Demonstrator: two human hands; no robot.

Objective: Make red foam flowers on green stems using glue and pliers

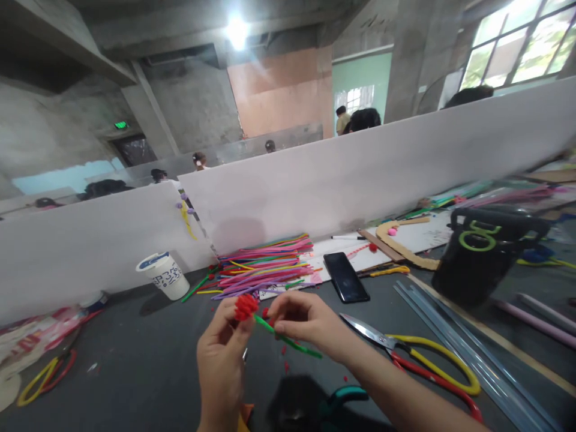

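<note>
Between the thumb and fingers of my left hand (225, 354) is a red pipe-cleaner flower (245, 306), its fuzzy head facing up. A green pipe-cleaner stem (299, 346) runs from it down to the right. My right hand (306, 321) pinches the stem a short way below the head, and a small bit of red shows at its fingertips. Behind the hands lies a pile of coloured pipe cleaners (265, 267), mostly pink. Red scraps dot the dark table (148, 360) below.
Large scissors (432, 354) with yellow and red handles lie right of my right arm, near clear plastic strips (472, 360). A phone (345, 277), a paper cup (164, 276) and a black container (486, 255) stand or lie farther back. A white partition (360, 174) crosses behind; people sit beyond it.
</note>
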